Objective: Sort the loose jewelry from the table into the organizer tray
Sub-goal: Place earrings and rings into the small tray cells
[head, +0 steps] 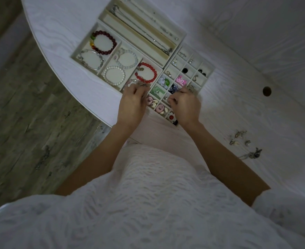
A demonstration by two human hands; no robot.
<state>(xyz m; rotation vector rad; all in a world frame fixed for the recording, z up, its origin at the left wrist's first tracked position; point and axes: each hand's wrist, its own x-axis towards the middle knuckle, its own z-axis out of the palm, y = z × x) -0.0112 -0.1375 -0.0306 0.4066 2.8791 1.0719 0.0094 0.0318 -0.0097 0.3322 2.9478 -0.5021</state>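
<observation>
While both hands hover curled at its near edge — left hand [132,103] pinching a small trinket [142,84], right hand [185,103] grip unclear — organizer tray [101,17] lies mid-table [238,97], long slots running far-left to near-right; loose jewelry [241,139] right.

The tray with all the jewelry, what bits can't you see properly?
Head view only:
- Organizer tray: its far end is cut off by the top edge.
- Compartments under the left hand and right hand: hidden.
- What the fingers hold: blurred, too small.
- Loose jewelry on the table: too small to identify.
</observation>
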